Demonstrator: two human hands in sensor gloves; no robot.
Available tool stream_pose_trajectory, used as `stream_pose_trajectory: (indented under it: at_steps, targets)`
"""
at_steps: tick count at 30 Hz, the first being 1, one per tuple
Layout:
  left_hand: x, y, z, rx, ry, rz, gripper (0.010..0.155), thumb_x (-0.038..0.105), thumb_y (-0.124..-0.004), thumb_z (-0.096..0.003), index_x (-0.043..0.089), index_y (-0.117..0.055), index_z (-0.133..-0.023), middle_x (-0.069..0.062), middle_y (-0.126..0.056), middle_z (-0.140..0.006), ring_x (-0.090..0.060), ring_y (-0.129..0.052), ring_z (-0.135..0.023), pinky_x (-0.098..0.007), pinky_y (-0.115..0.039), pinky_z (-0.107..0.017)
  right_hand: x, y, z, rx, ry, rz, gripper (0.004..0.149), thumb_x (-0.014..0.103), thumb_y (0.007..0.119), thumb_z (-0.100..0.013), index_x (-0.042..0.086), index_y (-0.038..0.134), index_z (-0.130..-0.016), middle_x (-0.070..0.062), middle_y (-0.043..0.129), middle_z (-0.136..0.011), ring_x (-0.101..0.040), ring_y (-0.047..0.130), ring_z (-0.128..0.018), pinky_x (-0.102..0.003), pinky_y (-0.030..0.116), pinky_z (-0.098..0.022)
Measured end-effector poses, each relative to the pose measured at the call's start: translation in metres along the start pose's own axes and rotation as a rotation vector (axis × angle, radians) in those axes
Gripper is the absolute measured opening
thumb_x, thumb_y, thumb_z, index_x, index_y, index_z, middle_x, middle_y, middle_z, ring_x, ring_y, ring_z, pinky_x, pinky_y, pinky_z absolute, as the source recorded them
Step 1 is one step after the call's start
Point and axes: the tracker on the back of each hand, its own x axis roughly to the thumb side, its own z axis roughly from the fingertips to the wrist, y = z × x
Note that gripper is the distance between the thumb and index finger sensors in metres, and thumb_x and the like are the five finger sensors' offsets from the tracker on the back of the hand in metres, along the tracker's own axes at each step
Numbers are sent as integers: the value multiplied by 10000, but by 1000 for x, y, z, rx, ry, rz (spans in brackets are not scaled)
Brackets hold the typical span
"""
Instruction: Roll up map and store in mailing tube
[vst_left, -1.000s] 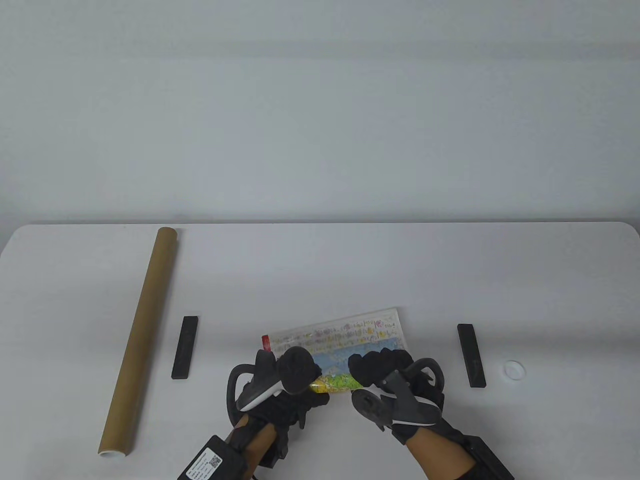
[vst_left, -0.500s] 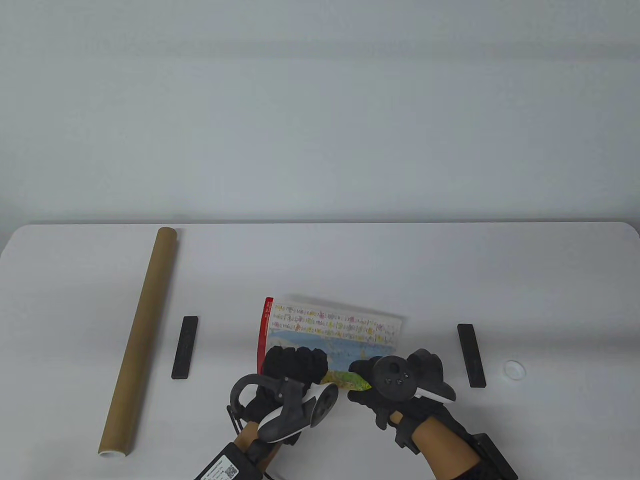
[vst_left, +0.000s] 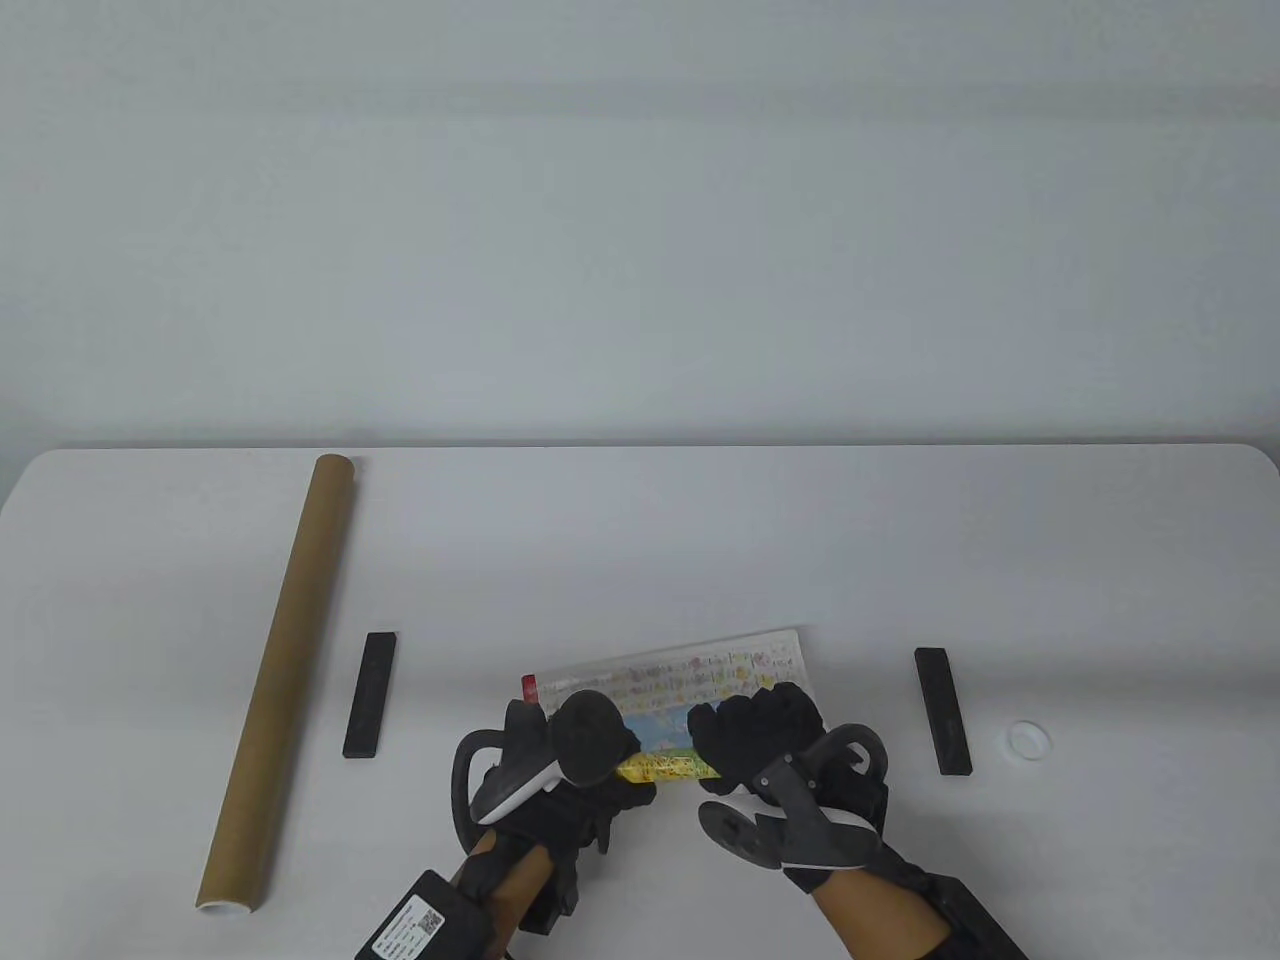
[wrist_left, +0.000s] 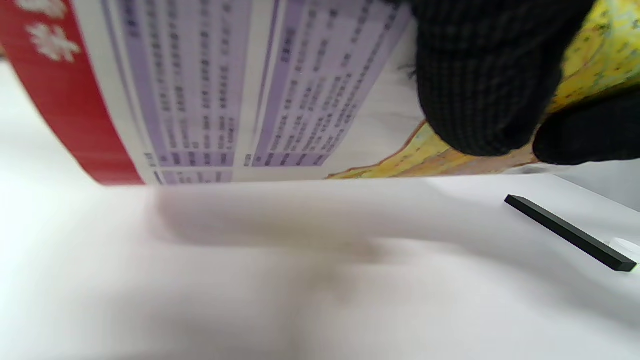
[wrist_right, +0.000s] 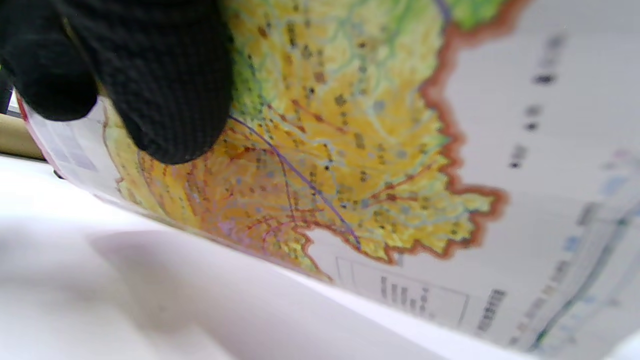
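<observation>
The colourful map (vst_left: 690, 675) lies on the white table (vst_left: 640, 540) near the front edge, its near part curled into a roll (vst_left: 665, 768) between my hands. My left hand (vst_left: 575, 765) grips the roll's left end and my right hand (vst_left: 755, 740) grips its right end. In the left wrist view my gloved fingertips (wrist_left: 490, 95) press on the curved map (wrist_left: 250, 100) beside its red border. In the right wrist view my fingertips (wrist_right: 165, 90) press on the map's yellow area (wrist_right: 350, 150). The brown mailing tube (vst_left: 280, 680) lies at the left, apart from both hands.
Two black bar weights lie on the table, one (vst_left: 369, 694) between the tube and the map and one (vst_left: 943, 710) to the right; the right one also shows in the left wrist view (wrist_left: 570, 232). A small white cap (vst_left: 1028, 739) lies at the far right.
Half a second ago the map's far part stood lifted and both hands were turned back; now both hands have rolled forward and the flat part lies shorter on the table.
</observation>
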Motion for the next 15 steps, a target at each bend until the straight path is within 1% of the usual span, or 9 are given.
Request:
stream_pose_trajectory:
  at_steps: [1, 3, 7, 8, 10, 12, 15]
  targets:
    - [2, 0, 1, 7, -7, -15, 510, 641, -932, -328, 415, -905, -783, 104, -961, -698, -177, -1016, -642, -400, -749, -684, -1, 1, 0, 11, 5, -8, 555, 438, 951, -441, 127, 871, -894, -74, 895, -682, -309, 948, -524, -586, 745, -537]
    - [7, 0, 3, 55, -18, -72, 548, 640, -928, -332, 409, -878, -826, 88, -941, -750, -192, -1000, -688, -417, -734, -697, -3, 3, -2, 41, 21, -32, 520, 431, 942, -452, 125, 888, -869, -71, 906, -658, -300, 957, -495, -580, 761, -517]
    - [31, 3, 17, 277, -23, -376, 610, 628, -900, -367, 430, -768, -928, 88, -880, -864, -191, -963, -795, -430, -700, -734, -18, 10, -2, 104, 104, -172, 488, 421, 929, -470, 110, 903, -845, -73, 917, -628, -295, 967, -457, -574, 780, -484]
    - [34, 3, 19, 312, -24, -415, 628, 628, -897, -367, 438, -741, -945, 94, -864, -884, -183, -943, -828, -433, -690, -745, -21, 11, -2, 107, 115, -211, 485, 422, 925, -473, 109, 904, -844, -72, 918, -625, -293, 969, -454, -573, 782, -480]
    - [40, 3, 23, 396, -47, -460, 667, 623, -898, -367, 451, -685, -976, 100, -828, -916, -184, -905, -876, -448, -648, -771, -31, 16, -1, 143, 157, -385, 485, 413, 928, -473, 94, 908, -839, -83, 921, -617, -301, 968, -444, -578, 780, -469]
    - [41, 3, 25, 433, -62, -477, 700, 631, -908, -347, 456, -665, -980, 101, -821, -894, -178, -890, -857, -450, -610, -786, -36, 21, -1, 173, 160, -503, 482, 405, 934, -473, 87, 913, -834, -87, 923, -612, -304, 968, -437, -579, 780, -463]
    - [41, 2, 25, 448, -55, -508, 715, 690, -906, -290, 456, -709, -937, 105, -881, -784, -153, -940, -712, -423, -659, -747, -36, 24, -1, 202, 138, -561, 498, 418, 932, -470, 85, 910, -839, -90, 923, -616, -313, 967, -442, -587, 770, -462]
